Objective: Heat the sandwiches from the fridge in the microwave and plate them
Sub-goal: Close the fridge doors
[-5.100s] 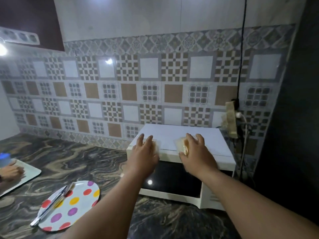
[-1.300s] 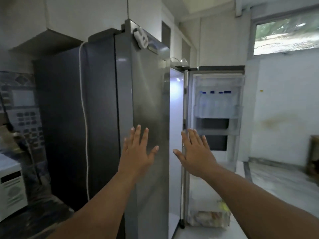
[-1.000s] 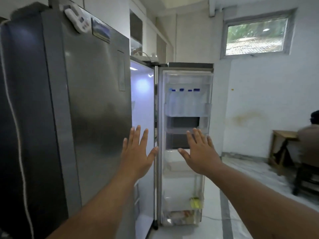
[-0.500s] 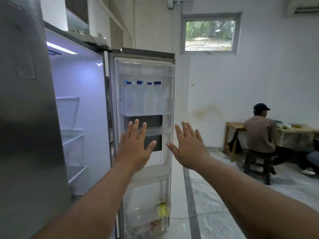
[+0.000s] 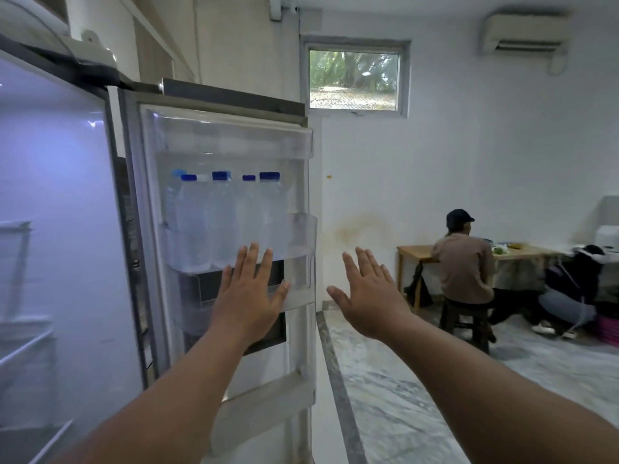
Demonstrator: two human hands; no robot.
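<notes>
Head view: we face the open fridge (image 5: 50,229), its door (image 5: 231,145) swung out at centre with water bottles (image 5: 227,216) in the door rack. Our left hand (image 5: 249,296) and right hand (image 5: 366,296) are raised flat, fingers straight, holding nothing. No sandwiches visible; the lit interior at left is blurred and we cannot tell what it holds. We judge this the fridge stage; the next move calls for either reaching inside or swinging the door closed.
</notes>
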